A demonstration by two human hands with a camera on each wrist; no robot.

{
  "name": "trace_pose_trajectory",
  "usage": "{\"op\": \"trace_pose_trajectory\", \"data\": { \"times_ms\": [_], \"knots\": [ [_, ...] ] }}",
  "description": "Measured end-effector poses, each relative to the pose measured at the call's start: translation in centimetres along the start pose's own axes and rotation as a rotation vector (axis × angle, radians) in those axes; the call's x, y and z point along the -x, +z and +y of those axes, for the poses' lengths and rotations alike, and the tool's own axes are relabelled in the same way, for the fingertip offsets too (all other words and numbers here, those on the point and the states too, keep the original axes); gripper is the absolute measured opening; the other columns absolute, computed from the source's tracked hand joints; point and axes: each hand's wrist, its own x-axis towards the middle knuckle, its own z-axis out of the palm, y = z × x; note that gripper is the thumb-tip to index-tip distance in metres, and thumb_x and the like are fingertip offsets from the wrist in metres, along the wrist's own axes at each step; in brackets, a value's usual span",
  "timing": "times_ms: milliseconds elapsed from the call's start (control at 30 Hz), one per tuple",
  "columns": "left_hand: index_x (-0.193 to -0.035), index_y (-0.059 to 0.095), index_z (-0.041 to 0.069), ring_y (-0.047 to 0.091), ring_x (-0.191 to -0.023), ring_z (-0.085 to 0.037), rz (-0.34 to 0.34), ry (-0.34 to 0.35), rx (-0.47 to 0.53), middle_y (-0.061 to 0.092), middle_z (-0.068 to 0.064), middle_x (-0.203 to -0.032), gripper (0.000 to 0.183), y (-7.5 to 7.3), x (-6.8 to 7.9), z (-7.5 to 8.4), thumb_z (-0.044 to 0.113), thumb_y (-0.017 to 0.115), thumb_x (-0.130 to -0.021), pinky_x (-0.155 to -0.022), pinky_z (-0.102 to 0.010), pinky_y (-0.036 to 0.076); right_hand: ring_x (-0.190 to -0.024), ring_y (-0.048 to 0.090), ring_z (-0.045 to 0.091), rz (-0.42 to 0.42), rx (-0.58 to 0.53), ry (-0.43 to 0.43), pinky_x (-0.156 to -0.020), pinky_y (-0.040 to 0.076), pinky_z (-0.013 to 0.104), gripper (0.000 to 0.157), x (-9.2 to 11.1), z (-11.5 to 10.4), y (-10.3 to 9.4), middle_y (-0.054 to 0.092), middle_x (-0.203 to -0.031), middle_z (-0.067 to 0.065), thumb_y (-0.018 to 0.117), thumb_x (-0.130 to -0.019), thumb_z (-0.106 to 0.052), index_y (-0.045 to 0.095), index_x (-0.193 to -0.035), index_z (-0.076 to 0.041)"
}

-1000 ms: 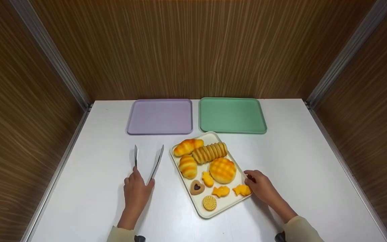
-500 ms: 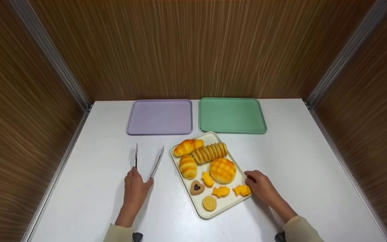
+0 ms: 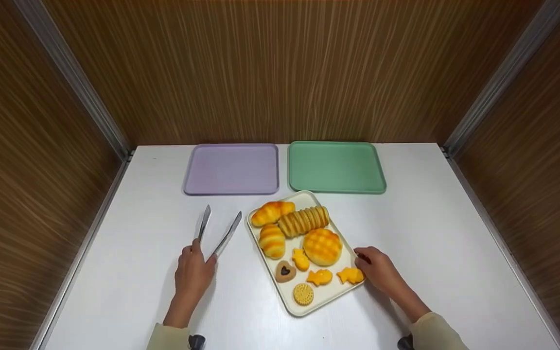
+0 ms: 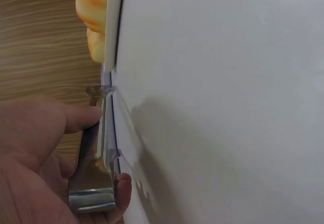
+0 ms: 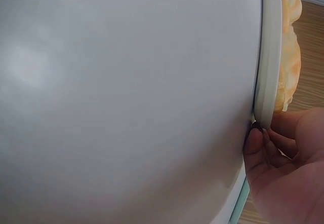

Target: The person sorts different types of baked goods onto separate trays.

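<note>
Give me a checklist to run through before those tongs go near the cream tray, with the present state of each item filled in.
1. Metal tongs held securely: ok as far as it shows; the left hand grips them.
2. Tongs spread: ok; they stand apart with nothing between them.
3. Cream tray steadied: ok; the right hand pinches its rim near a corner.
4. Tongs over the tray: not ok; they are off to its left side.
5. Croissant separate from the ridged roll: cannot tell; they look crowded together, but contact is unclear.
</note>
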Motion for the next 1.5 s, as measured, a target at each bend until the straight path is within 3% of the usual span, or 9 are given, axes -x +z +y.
{"op": "trace_pose_trajectory", "data": {
  "times_ms": [167, 300, 467, 600, 867, 1067, 1500],
  "knots": [
    [-0.143, 0.033, -0.021, 0.057, -0.117, -0.051, 0.022, -0.016, 0.060, 0.054, -0.037, -0.122, 0.071, 0.1, 0.0, -0.2, 0.018, 0.068, -0.095, -0.094, -0.060, 0.048, -0.103, 0.061, 0.027, 0.003, -0.014, 0.018, -0.098, 0.051, 0.050, 0.030, 0.0, 0.0, -0.1, 0.067, -0.118, 0.015, 0.065, -0.096, -0.005, 0.066, -0.126, 0.001],
    [-0.141, 0.037, -0.019, 0.056, -0.119, -0.048, 0.029, -0.013, 0.116, 0.054, -0.034, -0.123, 0.068, 0.1, 0.0, -0.3, 0.018, 0.069, -0.094, -0.099, -0.059, 0.045, -0.103, 0.061, 0.028, 0.008, -0.023, 0.029, -0.099, 0.051, 0.050, 0.030, 0.0, -0.1, -0.2, 0.068, -0.118, 0.016, 0.065, -0.096, -0.006, 0.067, -0.125, 0.001],
    [-0.142, 0.040, -0.013, 0.053, -0.125, -0.046, -0.013, -0.008, 0.165, 0.053, -0.030, -0.128, 0.066, 0.1, 0.0, -0.1, 0.019, 0.070, -0.093, -0.104, -0.060, 0.042, -0.103, 0.062, 0.028, 0.022, -0.031, 0.024, -0.099, 0.051, 0.050, 0.029, 0.1, -0.1, -0.2, 0.068, -0.117, 0.016, 0.065, -0.096, -0.005, 0.068, -0.124, 0.001],
    [-0.143, 0.041, -0.011, 0.057, -0.121, -0.043, -0.045, 0.008, 0.176, 0.055, -0.028, -0.128, 0.065, 0.0, 0.0, 0.3, 0.021, 0.069, -0.094, -0.100, -0.059, 0.046, -0.103, 0.062, 0.028, 0.022, -0.035, 0.019, -0.098, 0.051, 0.049, 0.029, 0.1, 0.0, -0.2, 0.068, -0.117, 0.015, 0.065, -0.096, -0.005, 0.067, -0.124, 0.001],
    [-0.142, 0.050, -0.001, 0.064, -0.111, -0.034, -0.037, 0.144, 0.018, 0.064, -0.019, -0.123, 0.057, -0.1, -0.3, 0.7, 0.025, 0.069, -0.095, -0.085, -0.055, 0.052, -0.104, 0.060, 0.027, 0.005, -0.041, 0.033, -0.099, 0.051, 0.049, 0.030, 0.1, 0.1, -0.1, 0.067, -0.120, 0.014, 0.064, -0.097, -0.007, 0.066, -0.126, 0.000],
    [-0.145, 0.047, -0.001, 0.058, -0.124, -0.039, -0.057, 0.166, -0.007, 0.060, -0.021, -0.133, 0.058, 0.3, -1.1, 1.0, 0.024, 0.068, -0.097, -0.092, -0.061, 0.048, -0.104, 0.061, 0.027, 0.002, -0.042, 0.029, -0.100, 0.051, 0.050, 0.030, 0.1, 0.1, 0.0, 0.067, -0.120, 0.014, 0.064, -0.098, -0.007, 0.066, -0.127, 0.001],
    [-0.143, 0.051, 0.004, 0.060, -0.121, -0.035, -0.092, 0.211, -0.078, 0.064, -0.017, -0.130, 0.054, 1.2, -3.0, 1.4, 0.028, 0.067, -0.097, -0.091, -0.060, 0.048, -0.104, 0.061, 0.027, 0.008, -0.038, 0.033, -0.099, 0.051, 0.049, 0.030, 0.1, 0.1, 0.1, 0.067, -0.119, 0.014, 0.064, -0.097, -0.007, 0.066, -0.126, 0.000]
  ]
}}
